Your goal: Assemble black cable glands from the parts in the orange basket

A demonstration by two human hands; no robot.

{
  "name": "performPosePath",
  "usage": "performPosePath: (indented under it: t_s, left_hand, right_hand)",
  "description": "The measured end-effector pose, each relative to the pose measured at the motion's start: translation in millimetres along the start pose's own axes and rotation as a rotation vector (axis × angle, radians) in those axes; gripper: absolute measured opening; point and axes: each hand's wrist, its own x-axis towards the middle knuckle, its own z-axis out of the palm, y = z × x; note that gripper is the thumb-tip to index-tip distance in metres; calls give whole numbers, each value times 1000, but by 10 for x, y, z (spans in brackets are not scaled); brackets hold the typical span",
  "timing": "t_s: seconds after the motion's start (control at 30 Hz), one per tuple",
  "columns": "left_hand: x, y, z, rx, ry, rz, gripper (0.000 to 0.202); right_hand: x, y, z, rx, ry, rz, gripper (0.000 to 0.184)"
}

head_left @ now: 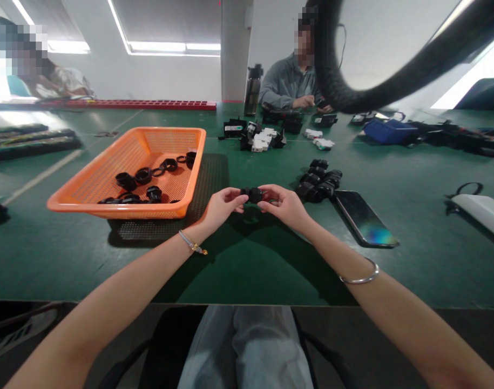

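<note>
Both my hands meet over the green table [247,270], holding one small black plastic fitting [252,194] between them. My left hand [221,206] pinches its left end with the fingertips; my right hand [284,204] grips its right end. To the left stands an orange mesh basket [88,186] with several black rings and nuts [143,175] inside. Right of my hands lies a small heap of black fittings [319,179].
A dark phone [364,219] lies face up at the right. Farther back are black and white parts [261,139], a dark bottle [252,89], a blue pouch [388,131] and cables. A person sits across the table; another at far left. A black curved hose [392,81] hangs overhead.
</note>
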Motion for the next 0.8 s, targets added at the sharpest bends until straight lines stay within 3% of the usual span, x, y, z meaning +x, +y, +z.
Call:
performPosePath:
  t_s: [0.27, 0.5, 0.8]
  left_hand:
    - [4, 29, 2, -77, 11, -56, 20]
    - [-4, 21, -20, -89, 26, -1, 37]
    - [-27, 51, -27, -87, 30, 5, 42]
  right_hand:
    - [-15, -45, -10, -109, 68, -24, 32]
    - [-7, -21, -9, -111, 60, -14, 32]
    - [-5, -34, -2, -88, 75, 13, 32]
